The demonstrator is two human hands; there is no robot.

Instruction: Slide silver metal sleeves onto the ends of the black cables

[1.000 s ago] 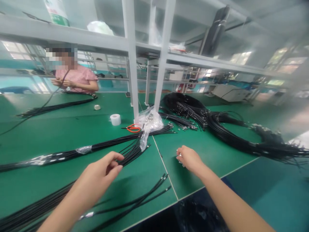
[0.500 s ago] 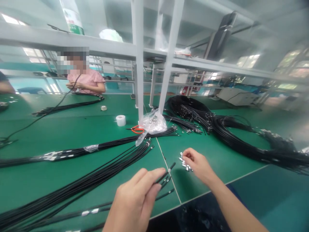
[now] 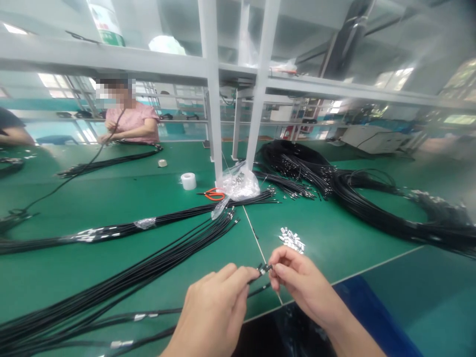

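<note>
My left hand (image 3: 219, 300) is closed around a few black cables, whose tips stick out past the fingers. At those tips, my right hand (image 3: 297, 282) pinches with thumb and forefinger; whatever small part sits between them is hidden. Just beyond the right hand lies a loose pile of small silvery pieces (image 3: 292, 240) on the green table. To the left, a bundle of black cables (image 3: 148, 267) stretches diagonally across the tabletop, with metal ends at its upper right tip. Further cables with white labels (image 3: 139, 316) run beneath it towards my left hand.
Behind stand white shelf posts (image 3: 212, 99), with a clear plastic bag (image 3: 241, 183), orange-handled cutters (image 3: 214, 194) and a white roll (image 3: 188, 181) near their base. Large coiled cables (image 3: 357, 208) lie right. A person in pink (image 3: 136, 123) sits across the table, handling a cable.
My right hand has moved from the pile of silvery pieces down and left to the cable tips at my left hand. The pile is now uncovered. The view has shifted slightly.
</note>
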